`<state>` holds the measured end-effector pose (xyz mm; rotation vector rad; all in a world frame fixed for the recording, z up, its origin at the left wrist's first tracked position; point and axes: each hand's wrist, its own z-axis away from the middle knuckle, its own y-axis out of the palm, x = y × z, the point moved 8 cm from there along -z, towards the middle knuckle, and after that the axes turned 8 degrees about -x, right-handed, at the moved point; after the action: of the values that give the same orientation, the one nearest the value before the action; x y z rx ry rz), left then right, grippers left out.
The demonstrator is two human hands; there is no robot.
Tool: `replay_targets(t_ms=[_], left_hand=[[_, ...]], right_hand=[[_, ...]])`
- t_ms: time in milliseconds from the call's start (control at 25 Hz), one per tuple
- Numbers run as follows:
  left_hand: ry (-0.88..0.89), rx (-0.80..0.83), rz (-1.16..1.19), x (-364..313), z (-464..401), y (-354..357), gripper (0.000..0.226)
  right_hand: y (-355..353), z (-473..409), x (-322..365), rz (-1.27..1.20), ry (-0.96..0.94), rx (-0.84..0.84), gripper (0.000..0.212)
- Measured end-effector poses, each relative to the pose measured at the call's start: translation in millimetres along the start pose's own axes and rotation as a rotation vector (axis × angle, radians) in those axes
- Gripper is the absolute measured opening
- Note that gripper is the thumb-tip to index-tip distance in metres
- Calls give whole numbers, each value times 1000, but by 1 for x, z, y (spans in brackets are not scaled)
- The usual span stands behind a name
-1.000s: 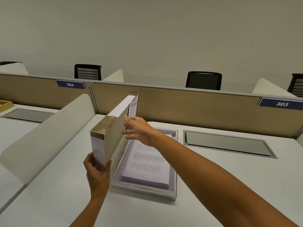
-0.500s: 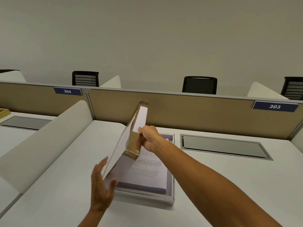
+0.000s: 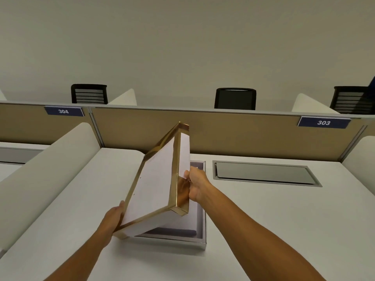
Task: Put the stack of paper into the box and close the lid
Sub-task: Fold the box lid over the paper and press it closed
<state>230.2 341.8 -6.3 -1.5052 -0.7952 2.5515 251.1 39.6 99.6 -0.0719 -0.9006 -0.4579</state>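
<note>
Head view: both hands hold the lid [image 3: 157,179] tilted over the open box [image 3: 199,243] at frame centre.

Left hand [image 3: 114,214] grips the lid's lower left edge; right hand [image 3: 195,184] clasps its gold-trimmed right rim, fingers hidden behind it. The lid's low corner sits by the box's near left corner. Stack of paper [image 3: 174,225] lies inside the box on the white desk [image 3: 263,220], mostly hidden under the lid.

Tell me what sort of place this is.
Probably a shared study room or open office. Tan dividers split white desks into numbered seats, with signs reading 304 and 303, and black chairs stand behind them.
</note>
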Motion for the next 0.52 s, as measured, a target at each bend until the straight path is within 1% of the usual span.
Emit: replay_targets(t_ms=[80, 160, 360, 440, 520], left_hand=[[44, -18, -32, -1, -3, 8, 38], [102, -45, -48, -3, -5, 10, 31], [241, -127, -89, -13, 4, 10, 33], [284, -164, -134, -16, 7, 12, 33], [310, -185, -189, -18, 10, 14, 32]], right_hand=[[-13, -7, -6, -10, -3, -27, 15], [-23, -12, -12, -9, -7, -50, 17], [-48, -23, -36, 48, -25, -179, 16], [-57, -29, -44, 70, -38, -244, 22], [-63, -35, -49, 154, -67, -303, 29]])
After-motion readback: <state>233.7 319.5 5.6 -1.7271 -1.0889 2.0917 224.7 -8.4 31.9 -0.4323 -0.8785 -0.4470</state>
